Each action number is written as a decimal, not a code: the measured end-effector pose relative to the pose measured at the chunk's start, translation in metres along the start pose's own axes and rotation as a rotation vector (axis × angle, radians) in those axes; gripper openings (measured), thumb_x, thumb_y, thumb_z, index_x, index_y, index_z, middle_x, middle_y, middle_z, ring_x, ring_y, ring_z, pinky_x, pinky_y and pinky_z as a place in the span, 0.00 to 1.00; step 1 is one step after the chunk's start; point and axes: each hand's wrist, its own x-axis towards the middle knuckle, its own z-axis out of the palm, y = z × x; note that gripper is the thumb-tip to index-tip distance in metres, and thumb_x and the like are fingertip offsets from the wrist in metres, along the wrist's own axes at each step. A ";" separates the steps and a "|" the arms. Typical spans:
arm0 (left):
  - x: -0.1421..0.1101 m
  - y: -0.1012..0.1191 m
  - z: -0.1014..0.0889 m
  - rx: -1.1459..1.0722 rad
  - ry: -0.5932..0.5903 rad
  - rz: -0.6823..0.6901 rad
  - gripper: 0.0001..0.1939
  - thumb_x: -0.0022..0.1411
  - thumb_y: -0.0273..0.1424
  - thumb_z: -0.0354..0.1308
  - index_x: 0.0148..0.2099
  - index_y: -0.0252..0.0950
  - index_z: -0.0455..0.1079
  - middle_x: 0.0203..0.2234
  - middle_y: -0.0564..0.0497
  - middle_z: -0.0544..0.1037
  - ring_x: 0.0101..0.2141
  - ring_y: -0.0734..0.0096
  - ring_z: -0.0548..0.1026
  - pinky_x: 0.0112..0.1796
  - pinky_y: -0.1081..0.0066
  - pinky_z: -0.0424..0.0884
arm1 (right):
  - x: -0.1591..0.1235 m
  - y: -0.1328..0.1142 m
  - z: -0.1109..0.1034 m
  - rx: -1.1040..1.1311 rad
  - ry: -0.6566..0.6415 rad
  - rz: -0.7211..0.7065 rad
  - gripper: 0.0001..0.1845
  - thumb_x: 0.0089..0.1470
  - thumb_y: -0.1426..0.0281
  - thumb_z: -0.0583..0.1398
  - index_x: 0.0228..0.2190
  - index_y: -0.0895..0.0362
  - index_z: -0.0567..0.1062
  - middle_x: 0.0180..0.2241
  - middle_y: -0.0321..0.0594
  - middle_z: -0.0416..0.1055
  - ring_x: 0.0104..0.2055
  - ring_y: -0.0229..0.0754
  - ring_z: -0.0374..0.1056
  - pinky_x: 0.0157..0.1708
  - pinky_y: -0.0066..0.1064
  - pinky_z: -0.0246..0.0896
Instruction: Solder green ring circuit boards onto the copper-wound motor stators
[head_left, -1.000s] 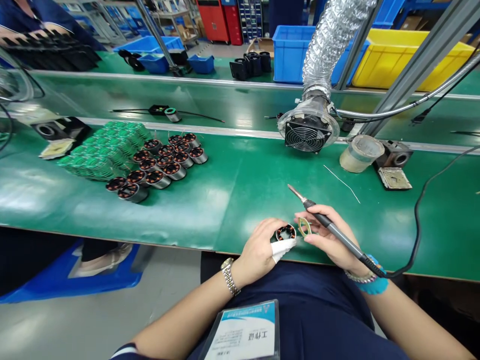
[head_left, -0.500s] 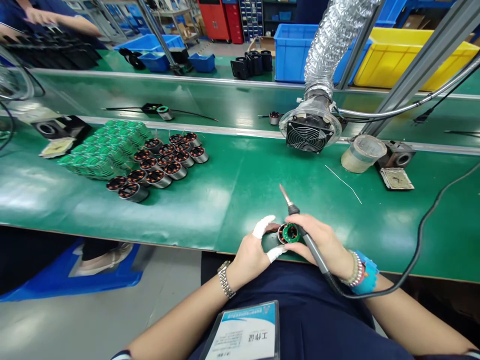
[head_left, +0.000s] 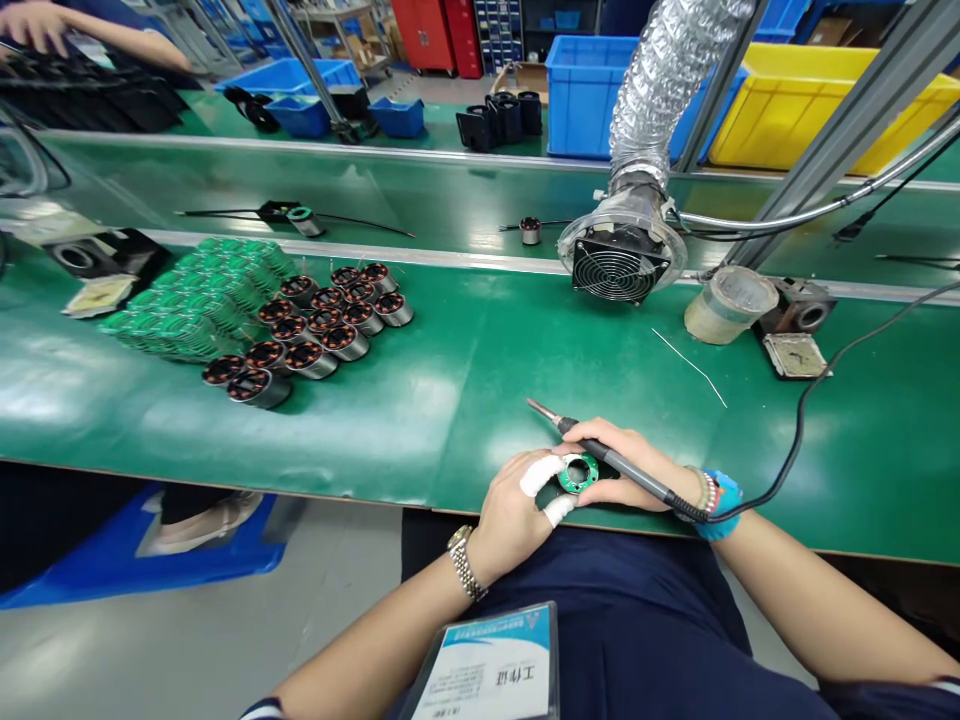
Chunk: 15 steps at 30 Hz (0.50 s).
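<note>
Near the front edge of the green bench, my left hand [head_left: 517,505] curls its white-wrapped thumb and finger around a small motor stator. A green ring-shaped circuit board [head_left: 592,466] faces up on the stator, hiding most of it. My right hand [head_left: 641,462] grips a soldering iron [head_left: 624,465], with its tip pointing to the far left, away from the board. The same hand's thumb and fingertips also touch the right side of the board. Left of my hands stand several wound stators [head_left: 310,359], beside a stack of green circuit boards [head_left: 199,300].
A fume duct with a fan [head_left: 619,272] hangs over the back of the bench. A tape roll [head_left: 729,305], an iron stand [head_left: 799,325] and a strand of solder wire [head_left: 690,364] lie right. The iron's cable [head_left: 801,420] loops rightward. Another person's hand [head_left: 34,28] is far left.
The soldering iron has swung to point further left and lower. The circuit board, tilted with windings showing beside it before, now faces up over the stator. My left fingers have closed in nearer.
</note>
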 end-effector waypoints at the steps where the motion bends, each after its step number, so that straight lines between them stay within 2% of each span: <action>1: 0.001 0.000 0.000 0.002 -0.004 0.034 0.17 0.55 0.30 0.59 0.47 0.37 0.64 0.41 0.45 0.75 0.42 0.62 0.73 0.43 0.62 0.71 | 0.001 0.002 -0.001 0.009 -0.016 -0.002 0.30 0.45 0.60 0.65 0.48 0.55 0.62 0.43 0.42 0.67 0.45 0.42 0.66 0.44 0.34 0.63; 5: 0.002 0.000 0.000 0.014 -0.017 0.084 0.13 0.55 0.29 0.59 0.44 0.37 0.66 0.40 0.45 0.75 0.42 0.63 0.73 0.44 0.62 0.69 | 0.000 0.004 -0.002 0.013 -0.041 -0.037 0.30 0.46 0.60 0.64 0.49 0.54 0.61 0.45 0.43 0.66 0.47 0.43 0.65 0.46 0.35 0.62; 11: 0.000 -0.002 0.001 0.006 -0.027 0.084 0.14 0.55 0.29 0.60 0.44 0.37 0.66 0.40 0.45 0.76 0.42 0.63 0.73 0.43 0.62 0.69 | -0.009 -0.001 0.005 -0.051 0.170 -0.029 0.28 0.44 0.60 0.65 0.45 0.55 0.63 0.39 0.42 0.69 0.39 0.41 0.69 0.40 0.32 0.65; 15: 0.000 -0.002 0.001 0.010 -0.029 0.093 0.14 0.54 0.28 0.60 0.44 0.37 0.66 0.40 0.45 0.76 0.43 0.63 0.72 0.43 0.63 0.69 | -0.009 0.000 0.004 0.002 0.136 -0.029 0.26 0.45 0.60 0.64 0.45 0.54 0.63 0.38 0.39 0.70 0.39 0.38 0.69 0.39 0.29 0.64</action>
